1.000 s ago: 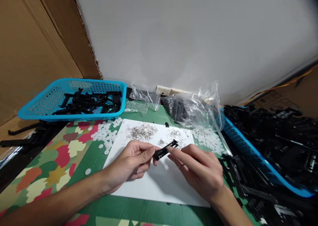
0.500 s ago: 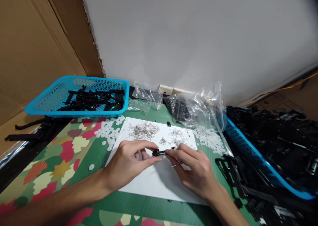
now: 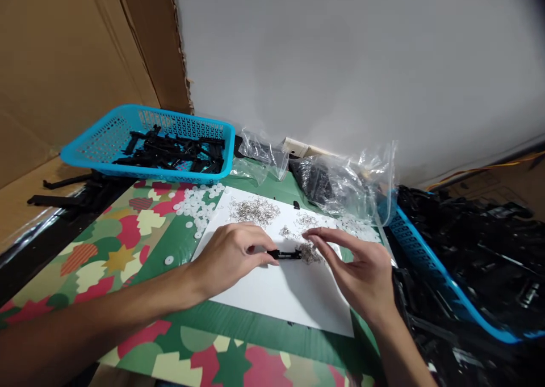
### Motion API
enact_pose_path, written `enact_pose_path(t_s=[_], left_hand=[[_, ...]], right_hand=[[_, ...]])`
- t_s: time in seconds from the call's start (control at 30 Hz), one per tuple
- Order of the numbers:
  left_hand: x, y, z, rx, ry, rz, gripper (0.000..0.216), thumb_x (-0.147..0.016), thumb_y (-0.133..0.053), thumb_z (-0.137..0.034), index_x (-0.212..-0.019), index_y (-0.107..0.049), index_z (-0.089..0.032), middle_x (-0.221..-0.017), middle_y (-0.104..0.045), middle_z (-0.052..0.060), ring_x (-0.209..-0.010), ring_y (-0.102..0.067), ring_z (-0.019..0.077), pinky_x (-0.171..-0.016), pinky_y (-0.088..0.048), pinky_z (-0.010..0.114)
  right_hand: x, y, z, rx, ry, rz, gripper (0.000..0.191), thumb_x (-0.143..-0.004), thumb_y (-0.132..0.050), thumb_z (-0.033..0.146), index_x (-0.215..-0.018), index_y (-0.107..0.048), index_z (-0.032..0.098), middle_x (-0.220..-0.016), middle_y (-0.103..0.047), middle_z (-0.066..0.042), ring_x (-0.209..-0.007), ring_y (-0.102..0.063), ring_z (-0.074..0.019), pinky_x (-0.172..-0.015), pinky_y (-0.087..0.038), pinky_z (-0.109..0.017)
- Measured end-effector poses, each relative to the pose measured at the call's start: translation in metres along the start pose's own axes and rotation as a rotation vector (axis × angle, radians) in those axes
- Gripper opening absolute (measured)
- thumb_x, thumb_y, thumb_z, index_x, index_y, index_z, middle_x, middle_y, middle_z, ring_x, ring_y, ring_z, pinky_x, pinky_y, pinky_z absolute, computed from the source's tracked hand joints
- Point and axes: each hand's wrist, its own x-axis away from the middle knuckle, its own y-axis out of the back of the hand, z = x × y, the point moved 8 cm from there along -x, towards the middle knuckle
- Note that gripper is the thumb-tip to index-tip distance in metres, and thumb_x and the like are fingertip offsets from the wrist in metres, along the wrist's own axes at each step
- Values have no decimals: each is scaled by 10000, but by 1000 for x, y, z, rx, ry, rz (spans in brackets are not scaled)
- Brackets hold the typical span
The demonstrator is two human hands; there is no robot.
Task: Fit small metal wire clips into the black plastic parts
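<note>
My left hand (image 3: 232, 255) pinches one end of a small black plastic part (image 3: 286, 255) that lies flat on a white sheet of paper (image 3: 281, 290). My right hand (image 3: 360, 270) hovers just right of the part, its fingers stretched out toward a small heap of tiny metal springs (image 3: 310, 253), holding nothing that I can see. More springs (image 3: 254, 210) lie in a larger heap farther back on the paper.
A blue basket (image 3: 106, 143) of black parts stands at the back left. Another blue basket (image 3: 426, 262), heaped with black parts, fills the right side. White washers (image 3: 199, 204) lie left of the paper, clear plastic bags (image 3: 340, 185) behind it. Cardboard rises at the left.
The black part came down from the air onto the paper. My right hand let go of it and moved right to the spring heap. The view has shifted rightward and down.
</note>
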Motion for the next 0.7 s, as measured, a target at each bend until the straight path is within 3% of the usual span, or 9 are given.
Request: enact_pose_path(t_s=[0.13,0.27,0.47,0.7], left_hand=[[3,-7,-6,-148,-117,72,99,-962,-772,-269,-951,-856,-217,-892,-812,72,-881,-702,246,-782,-524,374],[5,-11,-9,-218,-165,116,146,-991,-731,-255,-927,-845,-189,-844,-782,83,-859,-690,242,-753,-511,354],[5,-12,-11,-215,-172,124,190,-1014,-688,-242,-912,-841,-192,-856,-790,83,-854,-691,238,-757,-509,356],[6,-13,-13,-227,-196,124,239,-1039,-638,-236,-922,-843,-203,-916,-812,81,-887,-717,241,-795,-529,364]], right_hand=[[9,-8,-6,-210,-196,-123,9,-942,-801,237,-946,-793,238,-908,-832,-24,-811,-824,-223,-773,-693,-348],[15,-35,-7,-416,-326,-53,105,-979,-764,289,-941,-708,210,-885,-810,-42,-824,-824,-227,-759,-702,-355],[15,-50,-1,-377,-335,61,132,-1010,-714,306,-942,-647,214,-867,-820,-47,-799,-819,-204,-730,-673,-313],[11,-48,12,-228,-262,58,118,-1009,-688,269,-913,-638,225,-824,-816,-24,-747,-815,-187,-672,-637,-273]])
